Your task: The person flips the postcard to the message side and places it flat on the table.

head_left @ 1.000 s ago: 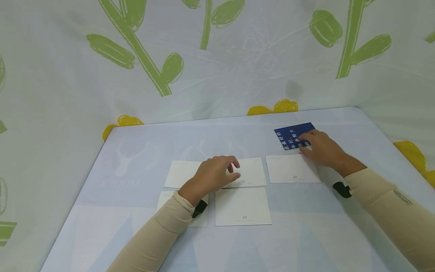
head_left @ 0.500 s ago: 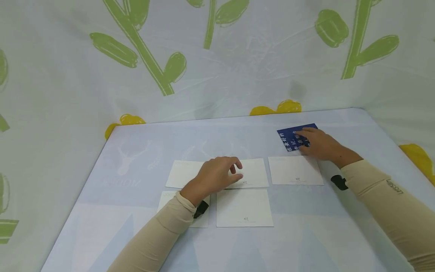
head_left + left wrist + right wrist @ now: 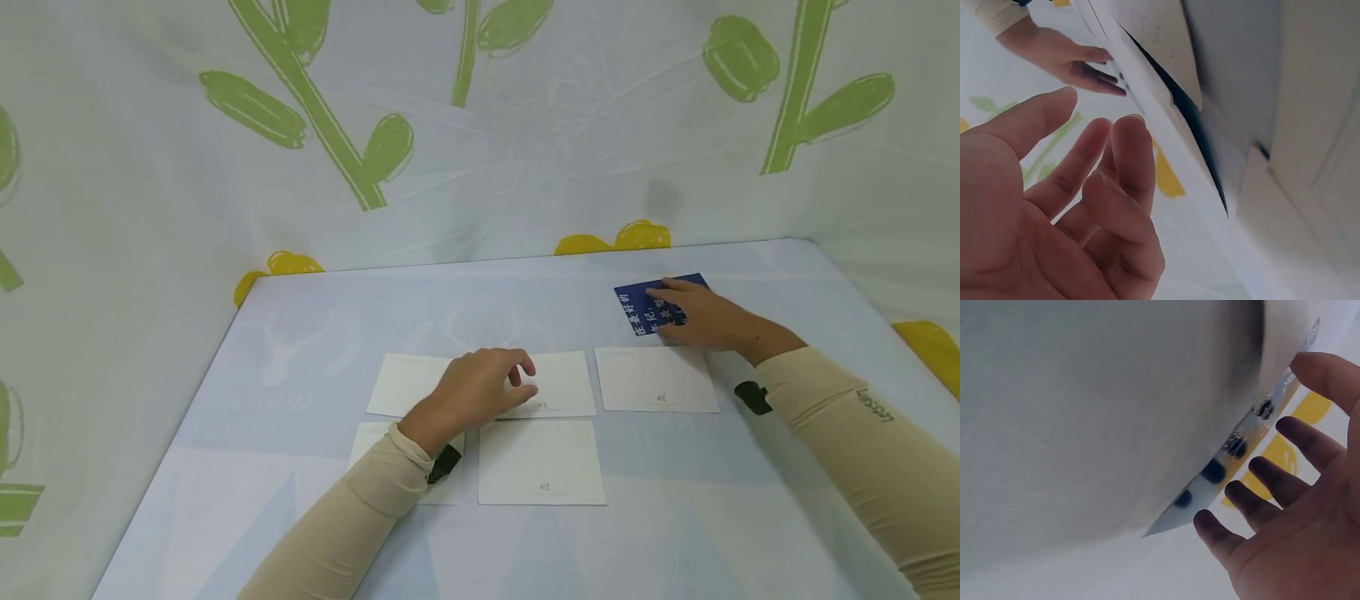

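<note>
A dark blue card (image 3: 634,310) with white lettering lies tilted at the back right in the head view. My right hand (image 3: 705,318) reaches across its right part, fingers spread and fingertips on its surface, hiding some lettering. In the right wrist view those fingers (image 3: 1269,472) stretch toward the card's glossy face (image 3: 1192,497). Over the upper row of white cards my left hand (image 3: 480,385) hovers, fingers loosely bent and holding nothing. It partly covers the upper left white card (image 3: 401,385), the upper middle one (image 3: 564,377) and the lower left one (image 3: 372,435).
Another white card (image 3: 540,462) lies in the lower row, and one more white card (image 3: 654,382) sits just in front of the blue one. The pale table (image 3: 660,517) backs onto a white curtain (image 3: 585,142) printed with green leaves and yellow shapes.
My right hand has slid a little left over the blue card, its fingers flatter and covering more lettering. The left hand holds its place; the head view has shifted slightly.
</note>
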The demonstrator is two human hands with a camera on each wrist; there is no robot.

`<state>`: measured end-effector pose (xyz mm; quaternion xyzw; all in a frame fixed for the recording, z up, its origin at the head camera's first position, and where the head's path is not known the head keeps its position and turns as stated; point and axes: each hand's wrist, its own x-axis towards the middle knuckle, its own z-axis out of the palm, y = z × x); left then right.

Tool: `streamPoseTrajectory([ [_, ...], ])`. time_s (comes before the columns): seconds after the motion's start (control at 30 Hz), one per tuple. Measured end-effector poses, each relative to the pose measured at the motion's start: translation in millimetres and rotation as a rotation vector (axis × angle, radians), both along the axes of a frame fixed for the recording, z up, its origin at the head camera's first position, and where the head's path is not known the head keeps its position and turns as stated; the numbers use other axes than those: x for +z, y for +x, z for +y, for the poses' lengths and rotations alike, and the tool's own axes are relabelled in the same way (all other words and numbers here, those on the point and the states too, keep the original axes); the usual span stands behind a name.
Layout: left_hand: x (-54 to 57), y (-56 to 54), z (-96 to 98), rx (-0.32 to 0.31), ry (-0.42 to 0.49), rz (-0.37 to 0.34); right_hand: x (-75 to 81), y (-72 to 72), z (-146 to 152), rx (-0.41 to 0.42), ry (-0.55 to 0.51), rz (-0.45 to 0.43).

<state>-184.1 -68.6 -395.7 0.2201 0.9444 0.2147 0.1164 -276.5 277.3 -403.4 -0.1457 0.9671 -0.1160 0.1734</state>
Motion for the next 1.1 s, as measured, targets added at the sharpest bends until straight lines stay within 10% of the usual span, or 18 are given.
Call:
streamPoseTrajectory([
  [1.1,-0.9,0.0,0.1,0.001,-0.005,-0.01,-9.3,-4.3,6.4,0.048,0.07,0.071],
])
